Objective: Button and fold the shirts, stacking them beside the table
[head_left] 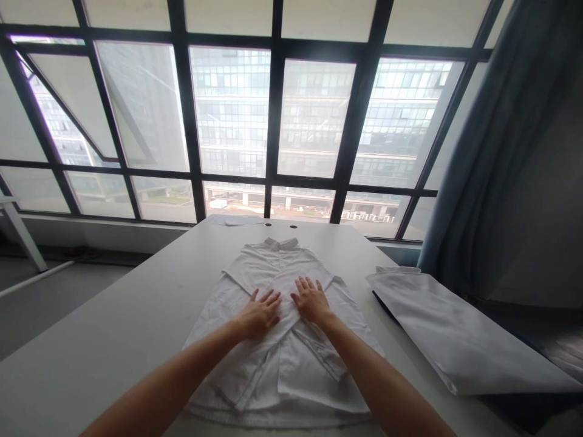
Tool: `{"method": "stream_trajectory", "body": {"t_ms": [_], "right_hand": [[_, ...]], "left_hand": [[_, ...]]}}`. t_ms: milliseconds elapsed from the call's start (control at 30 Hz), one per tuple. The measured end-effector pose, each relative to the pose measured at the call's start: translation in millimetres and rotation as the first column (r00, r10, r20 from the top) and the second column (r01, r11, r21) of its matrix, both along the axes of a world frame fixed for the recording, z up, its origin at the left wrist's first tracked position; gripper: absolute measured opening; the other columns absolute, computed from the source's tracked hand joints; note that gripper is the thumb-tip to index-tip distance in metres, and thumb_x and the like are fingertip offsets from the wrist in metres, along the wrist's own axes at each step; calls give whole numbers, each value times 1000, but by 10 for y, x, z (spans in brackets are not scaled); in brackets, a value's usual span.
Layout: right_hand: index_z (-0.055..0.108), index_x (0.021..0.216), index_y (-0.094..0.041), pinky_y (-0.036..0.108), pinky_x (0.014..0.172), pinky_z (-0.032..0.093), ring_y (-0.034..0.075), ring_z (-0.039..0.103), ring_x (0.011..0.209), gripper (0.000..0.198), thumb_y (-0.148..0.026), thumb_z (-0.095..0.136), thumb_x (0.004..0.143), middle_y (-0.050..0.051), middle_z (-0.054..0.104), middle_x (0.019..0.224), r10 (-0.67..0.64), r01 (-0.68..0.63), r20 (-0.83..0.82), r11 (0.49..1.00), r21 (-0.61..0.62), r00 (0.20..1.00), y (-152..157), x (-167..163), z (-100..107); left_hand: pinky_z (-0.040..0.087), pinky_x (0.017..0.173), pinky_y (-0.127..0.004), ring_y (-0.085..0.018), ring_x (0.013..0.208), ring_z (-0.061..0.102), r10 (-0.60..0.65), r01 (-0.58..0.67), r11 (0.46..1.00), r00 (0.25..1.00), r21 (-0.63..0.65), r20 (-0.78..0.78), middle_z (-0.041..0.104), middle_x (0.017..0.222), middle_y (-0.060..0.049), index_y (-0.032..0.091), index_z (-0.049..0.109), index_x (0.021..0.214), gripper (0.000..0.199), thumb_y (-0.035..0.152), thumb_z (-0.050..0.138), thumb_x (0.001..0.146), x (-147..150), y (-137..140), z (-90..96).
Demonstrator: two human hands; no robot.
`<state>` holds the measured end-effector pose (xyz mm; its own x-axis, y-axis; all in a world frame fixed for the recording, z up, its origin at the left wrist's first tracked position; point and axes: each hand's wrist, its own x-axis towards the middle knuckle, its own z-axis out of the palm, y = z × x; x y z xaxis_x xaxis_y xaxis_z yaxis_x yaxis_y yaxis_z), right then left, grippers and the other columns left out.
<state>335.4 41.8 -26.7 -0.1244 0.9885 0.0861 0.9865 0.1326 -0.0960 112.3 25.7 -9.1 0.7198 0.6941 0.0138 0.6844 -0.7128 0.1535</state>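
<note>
A white shirt [285, 370] lies spread on the white table, its collar [281, 244] pointing toward the windows. Its sleeves are folded inward and cross over the front, with the cuffs lying near the hem. My left hand [259, 312] rests flat on the left part of the chest, fingers stretched out. On the other side my right hand [311, 300] also presses flat on the fabric, fingers apart. Neither hand grips anything. My forearms cover parts of the shirt's lower sides.
The white table [136, 315] reaches to the window wall. Flat white sheets [241, 221] lie at its far edge, near two dark round holes. At right, a folded white cloth [469, 334] lies beside the table by a grey-blue curtain [473, 182]. One window [73, 103] is tilted open.
</note>
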Motion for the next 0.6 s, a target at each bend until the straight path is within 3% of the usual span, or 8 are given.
{"method": "stream_trajectory", "body": {"t_ms": [167, 367, 467, 533, 600], "right_hand": [[23, 157, -18, 49, 119, 6, 26, 9, 151, 75, -62, 23, 97, 9, 16, 164, 96, -106, -94, 988, -113, 991, -125, -20, -133], [23, 157, -17, 47, 119, 7, 26, 10, 151, 76, -63, 26, 96, 7, 15, 165, 59, -71, -96, 989, -126, 994, -4, 104, -54], [30, 154, -14, 50, 118, 8, 28, 17, 149, 69, -55, 26, 98, 11, 23, 162, -18, 14, -53, 997, -73, 998, -2, 79, -33], [38, 150, -11, 51, 117, 8, 31, 25, 146, 65, -50, 28, 99, 16, 34, 157, -85, 86, -23, 996, 18, 996, -80, 74, -47], [44, 146, -9, 50, 117, 12, 33, 32, 142, 61, -46, 33, 98, 18, 42, 152, -154, 155, -19, 983, 97, 988, -211, 130, -70]], "left_hand": [[9, 122, -50, -26, 152, 10, -136, 137, 988, 991, -78, 12, 15, 163, -9, 20, 17, 158, 66, 54, 24, 102, -124, -347, -141], [10, 123, -46, -25, 152, 9, -162, 167, 979, 985, -116, 53, 14, 164, -6, 25, 17, 158, 65, 56, 23, 102, -490, -599, -134], [15, 123, -42, -23, 150, 19, -142, 157, 972, 985, -172, 101, 24, 161, -5, 25, 28, 155, 62, 55, 26, 101, -583, -642, -91], [22, 121, -37, -21, 146, 31, -54, 82, 982, 985, -169, 164, 36, 157, -4, 24, 42, 150, 57, 51, 28, 101, -676, -613, -64], [30, 117, -37, -22, 140, 41, 146, -131, 987, 971, -90, 189, 46, 152, -7, 22, 51, 143, 52, 46, 35, 99, -826, -548, -51]]}}
